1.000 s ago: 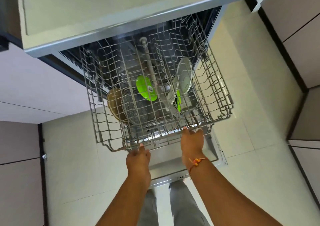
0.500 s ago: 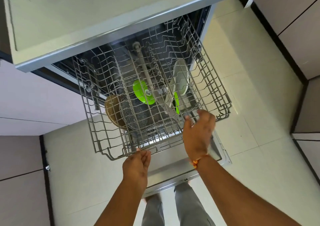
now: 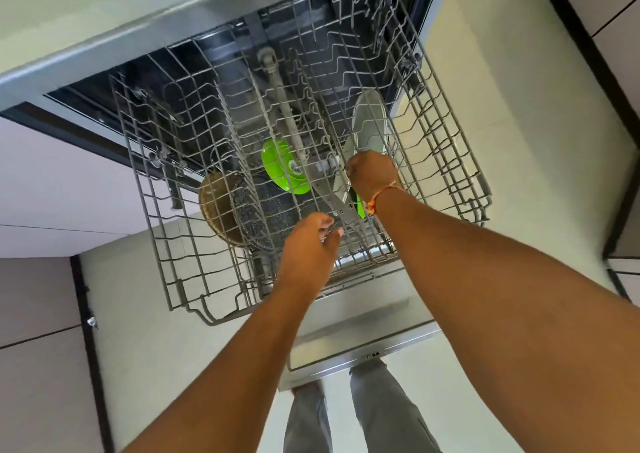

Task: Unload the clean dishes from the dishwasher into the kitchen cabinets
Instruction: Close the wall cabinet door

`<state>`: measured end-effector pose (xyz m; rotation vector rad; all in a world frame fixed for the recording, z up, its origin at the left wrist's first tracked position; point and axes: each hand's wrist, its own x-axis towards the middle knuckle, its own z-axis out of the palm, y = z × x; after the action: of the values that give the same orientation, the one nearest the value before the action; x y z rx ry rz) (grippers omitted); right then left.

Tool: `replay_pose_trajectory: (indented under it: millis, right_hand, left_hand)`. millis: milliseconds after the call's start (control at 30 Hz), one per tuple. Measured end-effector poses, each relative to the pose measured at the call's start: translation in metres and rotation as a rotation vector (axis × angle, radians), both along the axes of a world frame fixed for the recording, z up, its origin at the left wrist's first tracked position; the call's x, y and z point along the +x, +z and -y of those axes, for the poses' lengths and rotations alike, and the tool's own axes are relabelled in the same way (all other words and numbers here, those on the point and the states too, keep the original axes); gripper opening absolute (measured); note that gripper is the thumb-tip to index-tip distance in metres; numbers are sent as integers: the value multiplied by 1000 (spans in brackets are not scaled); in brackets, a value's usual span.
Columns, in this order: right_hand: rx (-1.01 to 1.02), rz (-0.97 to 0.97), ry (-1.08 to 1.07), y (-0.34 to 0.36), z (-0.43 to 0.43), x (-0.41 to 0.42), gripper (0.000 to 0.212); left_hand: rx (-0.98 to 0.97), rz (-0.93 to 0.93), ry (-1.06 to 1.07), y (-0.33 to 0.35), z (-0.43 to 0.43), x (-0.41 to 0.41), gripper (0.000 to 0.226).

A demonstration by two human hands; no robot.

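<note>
Reaching into rack: left hand, right hand

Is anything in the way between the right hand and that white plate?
Nothing visible: the right hand is right at the white plate's lower edge. The rack's wire prongs stand close beside it; the fingers' hold is hidden.

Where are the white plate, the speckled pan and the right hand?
white plate [image 3: 369, 120]: head view, on its face.
speckled pan [image 3: 268, 210]: head view, on its speckled surface.
right hand [image 3: 372, 175]: head view, on the hand's back.
</note>
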<state>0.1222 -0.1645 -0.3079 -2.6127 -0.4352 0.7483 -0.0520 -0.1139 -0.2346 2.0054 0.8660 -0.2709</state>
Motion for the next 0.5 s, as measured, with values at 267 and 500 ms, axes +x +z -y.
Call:
replay_pose_trajectory:
  millis: [267,500]
  right_hand:
    - [-71,69,92,-9,-9,10,21]
    - [-41,39,-91,-5,-6,6,18]
  left_hand:
    - [-22,6,38,-18,2,10,29]
    - [-48,3,63,-16,4,10,30]
